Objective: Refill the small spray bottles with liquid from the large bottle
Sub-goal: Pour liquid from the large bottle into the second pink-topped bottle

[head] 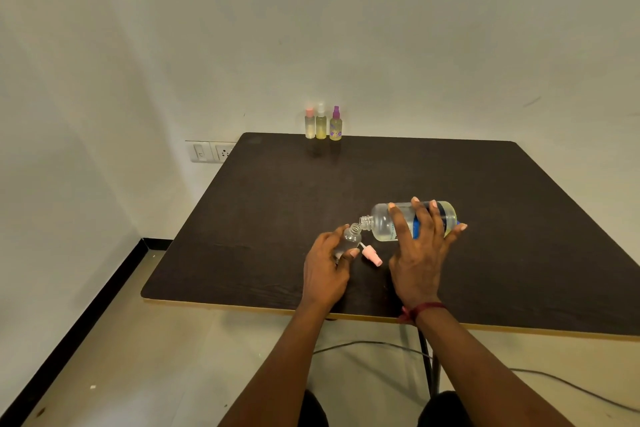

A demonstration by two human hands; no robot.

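Observation:
My right hand [420, 253] grips the large clear bottle [382, 222], which has a blue label and is tipped on its side with its open neck pointing left. My left hand [325, 270] holds a small clear spray bottle [350, 239], uncapped and tilted, its mouth right under the large bottle's neck. A pink spray cap [372, 256] with its dip tube lies on the dark table [263, 218] between my hands. Three small spray bottles with yellowish liquid stand at the table's far edge: pink-capped [310, 123], white-capped [321, 122] and purple-capped [335, 124].
The table stands against a white wall, with a switch and socket plate [211, 151] at its back left corner. A cable [367, 343] runs across the floor under the near edge. My knees show at the bottom.

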